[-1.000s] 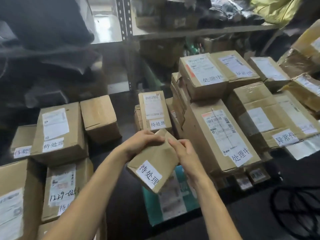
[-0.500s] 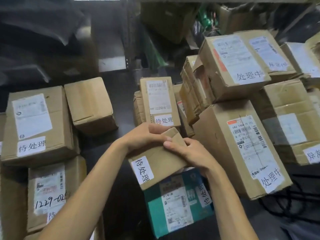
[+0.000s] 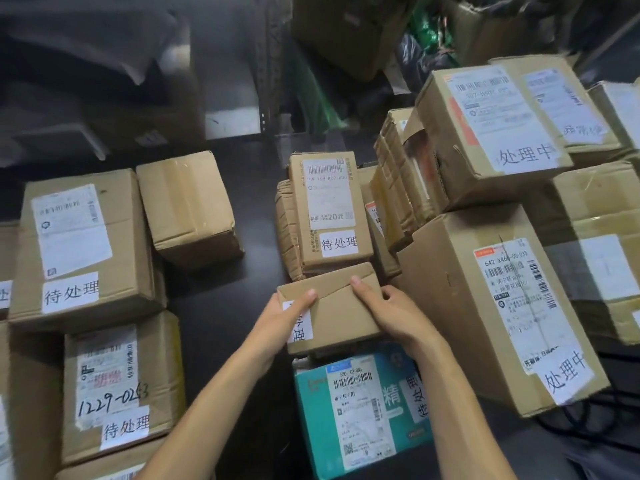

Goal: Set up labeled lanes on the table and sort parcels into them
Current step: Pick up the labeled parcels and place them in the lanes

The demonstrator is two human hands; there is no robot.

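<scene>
Between left hand (image 3: 280, 318) and right hand (image 3: 391, 313): small parcel (image 3: 341, 306), both gripping its edges. We should set it flat, label up.

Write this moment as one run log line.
left hand: grips small parcel | right hand: grips small parcel | position: flat, over teal box

Metal rack upright (image 3: 268, 64) standing at far centre. Dark grey bags (image 3: 86, 39) slumping on the shelf, top left. Green plastic (image 3: 429, 32) showing behind the rack, blurred. Black cables (image 3: 595, 424) lying looped at lower right, partly hidden.
</scene>
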